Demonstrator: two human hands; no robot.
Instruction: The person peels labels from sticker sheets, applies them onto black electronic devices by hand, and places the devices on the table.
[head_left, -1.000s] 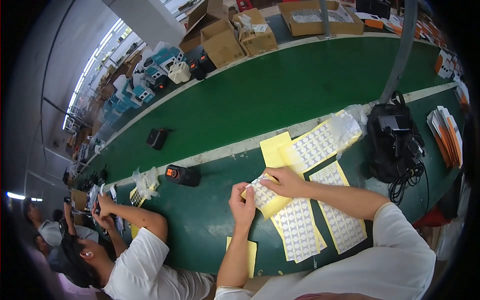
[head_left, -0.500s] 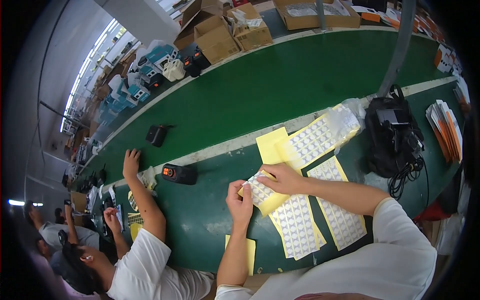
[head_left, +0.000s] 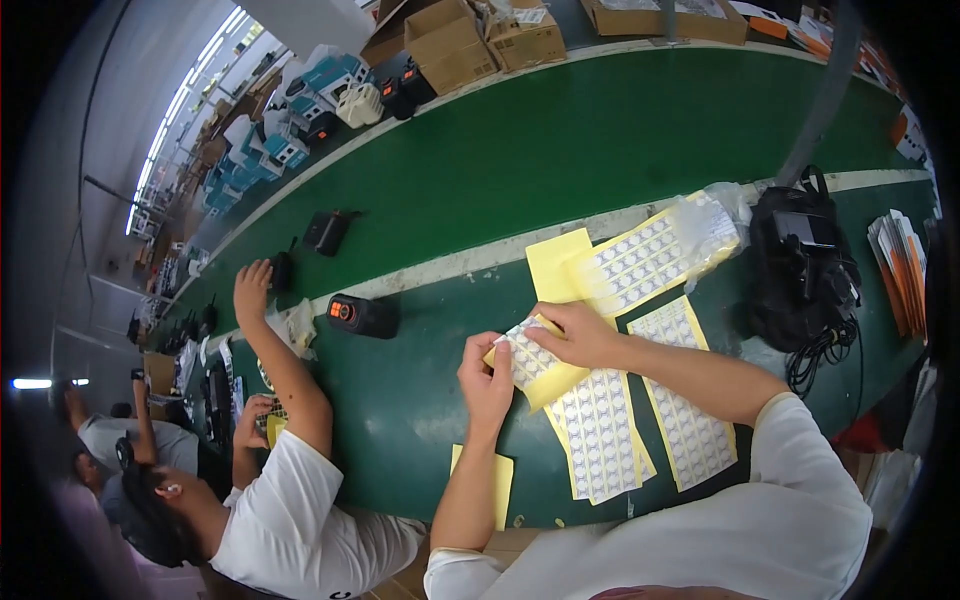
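Both my hands hold a small yellow-backed sticker sheet with rows of white printed labels, its lower part curling. My left hand pinches its left edge between thumb and fingers. On the upper side, my right hand grips it, fingers closed at the top edge. Just below lie overlapping label sheets on the green table. A longer label sheet rests to the right, under my right forearm. Beyond my hands are a yellow sheet and more label sheets, partly under clear plastic.
A black device with orange buttons stands left of my hands. A co-worker sits at the left, one hand near a black device on the green belt. A black bag with cables lies right. A yellow slip is by my left forearm.
My hands keep hold of the sticker sheet with little change. The camera view has shifted slightly. The co-worker's far hand is now beside another black device on the belt.
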